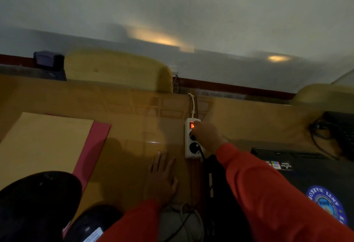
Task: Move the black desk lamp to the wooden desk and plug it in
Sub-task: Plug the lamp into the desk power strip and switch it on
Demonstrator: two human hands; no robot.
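The black desk lamp (36,203) fills the bottom left corner, its round shade and base seen from above on the wooden desk (134,126). A white power strip (188,146) lies on the desk, its red switch lit. A black plug sits in the nearest socket, with a black cord (203,157) trailing toward me. My right hand (206,136) rests on the strip, a fingertip at the lit switch. My left hand (162,178) lies flat on the desk, fingers spread, holding nothing. Both sleeves are red.
A tan sheet on a red folder (95,146) lies at the left. A black laptop (306,174) with stickers sits at the right, with black cables behind it. Yellow chair backs stand beyond the desk's far edge. Loose white and black cords hang near my lap.
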